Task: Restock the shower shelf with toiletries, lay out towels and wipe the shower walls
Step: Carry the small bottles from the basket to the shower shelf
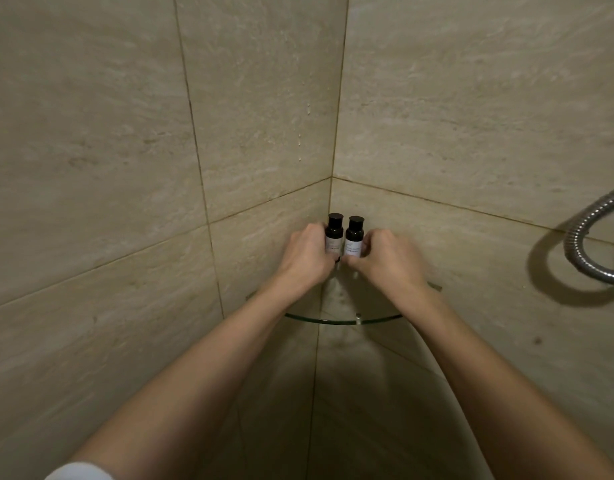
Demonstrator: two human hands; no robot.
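Two small dark toiletry bottles with black caps and pale labels stand upright side by side in the tiled corner, on a clear glass corner shelf [343, 321]. My left hand [307, 256] is wrapped around the left bottle [334, 233]. My right hand [388, 258] holds the right bottle [354, 237] with its fingertips. The bottles' bases are hidden behind my fingers.
Beige stone-look tiled walls [125, 168] meet at the corner behind the shelf, with a few water drops near the corner. A looped metal shower hose [582, 244] hangs on the right wall. A white sleeve edge [76, 472] shows at bottom left.
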